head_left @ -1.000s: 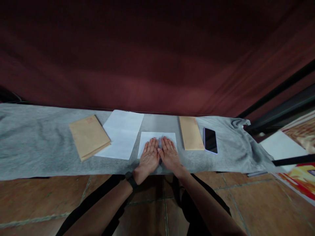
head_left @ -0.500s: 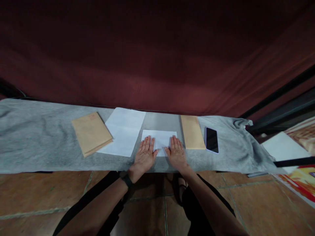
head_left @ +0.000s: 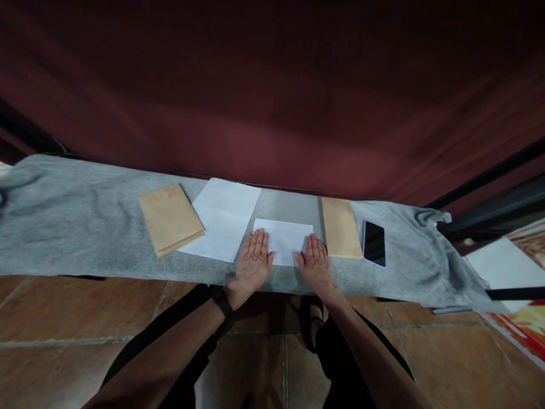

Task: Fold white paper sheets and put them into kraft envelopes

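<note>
A small white sheet (head_left: 285, 238), wider than it is deep, lies flat between my hands on the grey cloth (head_left: 106, 227). My left hand (head_left: 253, 258) rests palm down over its left edge, fingers stretched out and thumb apart. Over its right edge my right hand (head_left: 315, 266) lies in the same way, palm down. Neither hand grips anything. Left of them are larger white sheets (head_left: 225, 221), partly under a stack of brown envelopes (head_left: 170, 218). Close by on the right lies another brown envelope (head_left: 341, 230).
A phone (head_left: 374, 244) with a dark screen lies right of the single envelope. Behind the cloth-covered surface hangs a dark red curtain (head_left: 272, 142). Printed boards (head_left: 506, 267) stand at the far right. Tiled floor (head_left: 63, 312) shows below.
The view has shifted slightly, so the things on the cloth appear farther right. My hands sit a little farther apart at the small sheet's sides, and more of its middle shows.
</note>
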Motion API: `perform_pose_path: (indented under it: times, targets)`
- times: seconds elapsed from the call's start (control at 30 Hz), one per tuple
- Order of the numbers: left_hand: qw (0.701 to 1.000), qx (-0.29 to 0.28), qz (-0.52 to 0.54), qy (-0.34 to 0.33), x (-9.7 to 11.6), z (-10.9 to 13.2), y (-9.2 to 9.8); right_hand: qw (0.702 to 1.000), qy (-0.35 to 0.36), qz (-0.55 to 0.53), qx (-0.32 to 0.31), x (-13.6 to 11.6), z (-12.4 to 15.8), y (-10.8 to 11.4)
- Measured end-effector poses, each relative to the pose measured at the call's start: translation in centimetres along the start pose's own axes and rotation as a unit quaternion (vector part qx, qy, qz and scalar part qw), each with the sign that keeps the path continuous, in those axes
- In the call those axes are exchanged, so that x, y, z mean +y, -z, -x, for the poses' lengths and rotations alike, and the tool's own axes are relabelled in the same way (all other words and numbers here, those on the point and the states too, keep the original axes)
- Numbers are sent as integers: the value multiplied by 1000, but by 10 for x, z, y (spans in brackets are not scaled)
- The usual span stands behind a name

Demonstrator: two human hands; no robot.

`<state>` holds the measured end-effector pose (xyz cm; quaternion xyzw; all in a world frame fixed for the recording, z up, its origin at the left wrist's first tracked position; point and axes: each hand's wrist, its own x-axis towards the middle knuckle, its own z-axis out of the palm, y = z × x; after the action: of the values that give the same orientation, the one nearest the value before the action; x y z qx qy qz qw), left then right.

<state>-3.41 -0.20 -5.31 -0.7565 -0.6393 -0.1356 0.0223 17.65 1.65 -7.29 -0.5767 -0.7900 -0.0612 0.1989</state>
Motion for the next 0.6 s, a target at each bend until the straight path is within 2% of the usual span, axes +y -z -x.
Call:
perform_pose_path:
  times: [0.1, 0.23, 0.37, 0.6]
  targets:
    - [998, -1, 15, -64, 11, -1, 2, 997, 27, -45, -48, -11, -5, 5]
    - [989, -45, 34, -133, 23, -3, -4, 982, 75, -120, -126, -29, -13, 8]
    - [988, -59, 41, -136, 26, -3, -8, 980, 54, -126, -144, -38, -21, 5]
    - [988, -58, 50, -136, 27, -2, 0, 983, 50, -86, -155, -28, -37, -1]
